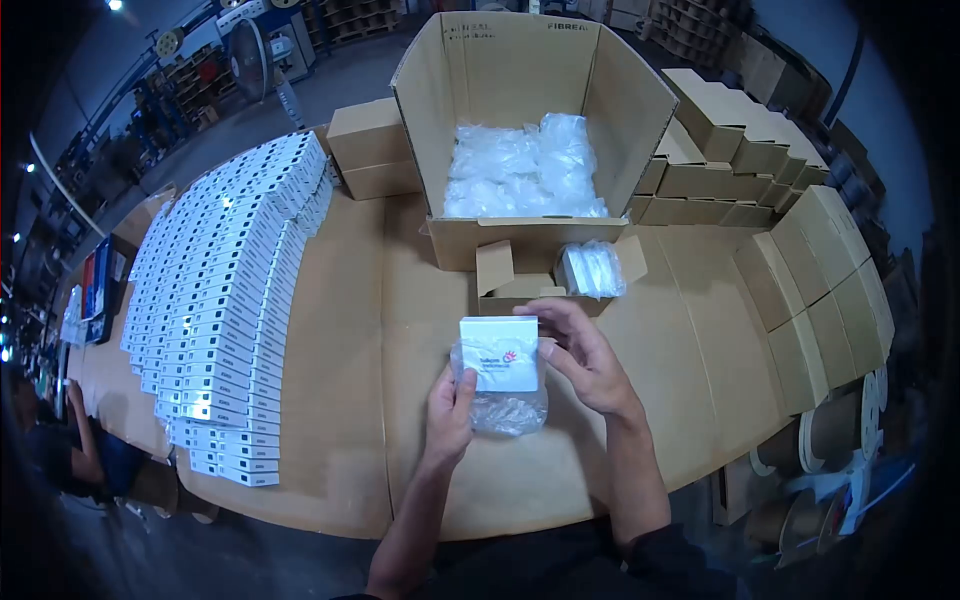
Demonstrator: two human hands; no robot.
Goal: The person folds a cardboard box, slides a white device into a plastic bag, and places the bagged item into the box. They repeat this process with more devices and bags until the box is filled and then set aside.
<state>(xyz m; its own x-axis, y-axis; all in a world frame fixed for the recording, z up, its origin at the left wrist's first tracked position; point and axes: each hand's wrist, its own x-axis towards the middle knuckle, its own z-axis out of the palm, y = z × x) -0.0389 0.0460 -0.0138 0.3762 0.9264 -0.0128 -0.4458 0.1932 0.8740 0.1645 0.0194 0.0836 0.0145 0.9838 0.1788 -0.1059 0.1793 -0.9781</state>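
Note:
A flat white box [500, 350] with a small red printed logo is held upright in front of me. Clear crinkled plastic bag [510, 412] surrounds its lower part and hangs below it. My left hand [450, 412] grips the lower left side, thumb across the front. At the upper right corner, my right hand [588, 372] pinches the edge, thumb and fingers curled there. Just beyond stands a small open carton [494, 264] with several plastic-wrapped white boxes [594, 270] at its right end.
Behind it, a large open carton [460, 240] contains clear plastic bags [520, 170]. Stacked white boxes [225, 310] cover the table's left side. Brown cartons [730, 150] pile up at the back right, with more [825, 290] along the right edge. Another person's arm [85, 435] shows far left.

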